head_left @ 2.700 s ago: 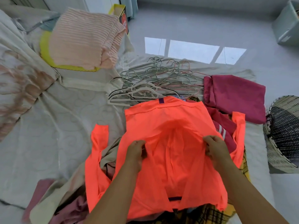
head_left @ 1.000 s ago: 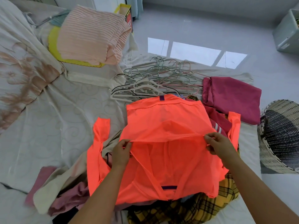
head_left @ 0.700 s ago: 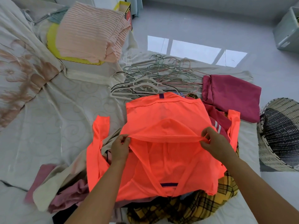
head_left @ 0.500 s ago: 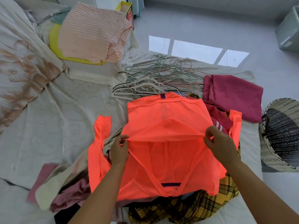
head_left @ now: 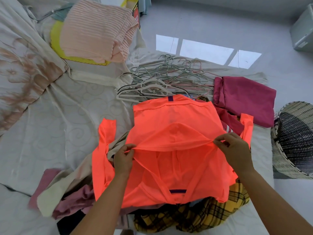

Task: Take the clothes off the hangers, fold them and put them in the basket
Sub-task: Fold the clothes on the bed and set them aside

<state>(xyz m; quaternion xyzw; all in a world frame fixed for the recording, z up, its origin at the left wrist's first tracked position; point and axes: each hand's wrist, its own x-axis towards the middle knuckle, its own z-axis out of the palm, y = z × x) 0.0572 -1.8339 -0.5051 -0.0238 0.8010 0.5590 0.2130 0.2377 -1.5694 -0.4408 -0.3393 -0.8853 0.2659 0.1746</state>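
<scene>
A neon orange shirt [head_left: 171, 122] lies spread over a heap of clothes on the bed, its two sleeves sticking out to either side. My left hand [head_left: 122, 160] pinches a raised fold of the shirt at its left edge. My right hand [head_left: 235, 151] pinches the same fold at the right edge, so the fabric is stretched in a ridge between them. A pile of several empty hangers [head_left: 162, 82] lies just beyond the shirt. The woven basket [head_left: 279, 156] stands on the floor at the right, beside the bed.
A folded magenta garment [head_left: 245, 97] lies right of the hangers. A folded pink ribbed blanket [head_left: 96, 29] sits far left on a yellow cushion [head_left: 55, 38]. A yellow plaid garment [head_left: 194, 216] and pinkish and beige clothes [head_left: 71, 199] lie under the shirt. A pale bin [head_left: 303, 33] stands far right.
Both hands moved from the middle of the shirt outward to its sides and lifted a fold of fabric across it. In the last second the hands stayed nearly still.
</scene>
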